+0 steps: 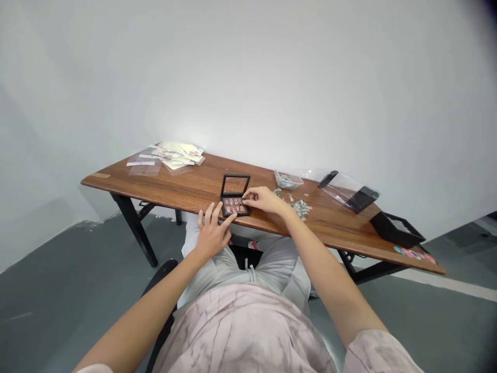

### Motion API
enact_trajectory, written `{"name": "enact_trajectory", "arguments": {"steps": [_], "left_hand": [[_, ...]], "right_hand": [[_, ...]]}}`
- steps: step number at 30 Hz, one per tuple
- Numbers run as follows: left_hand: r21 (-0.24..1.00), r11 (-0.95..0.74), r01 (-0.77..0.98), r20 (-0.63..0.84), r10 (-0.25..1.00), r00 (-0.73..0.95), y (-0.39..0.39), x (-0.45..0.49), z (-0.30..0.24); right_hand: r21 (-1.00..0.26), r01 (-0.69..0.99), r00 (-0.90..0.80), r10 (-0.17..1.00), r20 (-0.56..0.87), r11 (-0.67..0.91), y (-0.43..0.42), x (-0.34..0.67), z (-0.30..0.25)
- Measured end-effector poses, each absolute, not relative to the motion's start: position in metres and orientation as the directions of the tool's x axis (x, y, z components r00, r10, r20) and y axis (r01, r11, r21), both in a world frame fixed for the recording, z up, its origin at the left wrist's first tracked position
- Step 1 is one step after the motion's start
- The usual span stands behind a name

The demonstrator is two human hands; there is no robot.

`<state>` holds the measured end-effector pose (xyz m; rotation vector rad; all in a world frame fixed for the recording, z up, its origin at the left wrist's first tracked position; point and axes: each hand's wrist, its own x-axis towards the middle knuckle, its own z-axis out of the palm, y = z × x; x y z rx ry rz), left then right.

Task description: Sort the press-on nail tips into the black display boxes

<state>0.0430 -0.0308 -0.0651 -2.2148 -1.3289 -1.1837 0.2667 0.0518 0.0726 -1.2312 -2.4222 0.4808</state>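
Right grip (263,199) at black case (233,195)

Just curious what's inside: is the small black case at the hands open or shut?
Open: the black case has its framed lid turned back on the far side, leaving small pieces visible in its base.

A wooden table (190,190) bears papers (179,155), an open case (235,195), a tub (287,180) and a tray (396,237).

Black case (235,196) – brown wood-grain table (186,189) – pale pink, grey-veined shirt (248,331)
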Motion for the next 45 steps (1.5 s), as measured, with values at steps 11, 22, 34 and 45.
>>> {"name": "enact_trajectory", "arguments": {"steps": [11,22,34,45], "left_hand": [[0.153,-0.52,0.84,0.764,0.602,0.233,-0.031,0.043,-0.066],[0.156,-0.531,0.833,0.767,0.597,0.237,-0.031,0.043,-0.065],[0.149,-0.519,0.842,0.764,0.601,0.235,-0.031,0.043,-0.066],[0.143,-0.531,0.835,0.774,0.586,0.24,-0.03,0.042,-0.067]], "right_hand": [[-0.466,0.681,-0.533,0.819,0.214,0.565,0.051,0.27,0.072],[-0.479,0.678,-0.532,0.822,0.205,0.558,0.05,0.267,0.072],[-0.437,0.695,-0.556,0.812,0.179,0.572,0.04,0.242,0.085],[-0.409,0.677,-0.609,0.778,0.155,0.612,0.042,0.213,0.09]]}}
